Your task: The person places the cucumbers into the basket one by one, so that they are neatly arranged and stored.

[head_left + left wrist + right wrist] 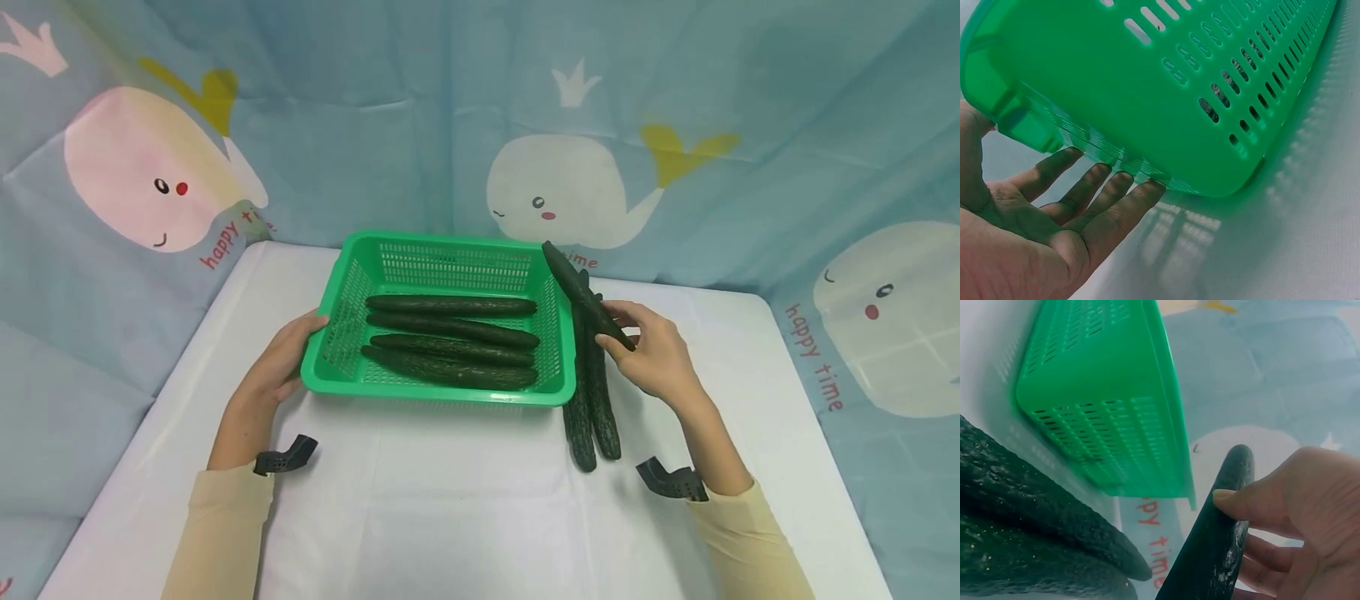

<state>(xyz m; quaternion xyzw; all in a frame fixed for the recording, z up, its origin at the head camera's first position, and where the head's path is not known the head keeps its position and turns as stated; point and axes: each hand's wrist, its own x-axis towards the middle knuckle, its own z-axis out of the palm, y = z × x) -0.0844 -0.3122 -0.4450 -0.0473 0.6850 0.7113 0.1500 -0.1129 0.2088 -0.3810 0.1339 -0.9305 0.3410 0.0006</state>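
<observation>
My left hand holds the left end of a green plastic basket, thumb over the rim. In the left wrist view, the fingertips of that hand touch the basket's outer wall. Several dark green cucumbers lie side by side, lengthwise, inside the basket. My right hand pinches one end of another cucumber, which slants up to the basket's right rim. In the right wrist view, the thumb lies on this held cucumber. Below it, two cucumbers lie together on the table along the basket's right side.
Basket and cucumbers are on a white-covered table. A light blue curtain printed with whales hangs behind the table and at both sides. On the wrists are dark camera mounts.
</observation>
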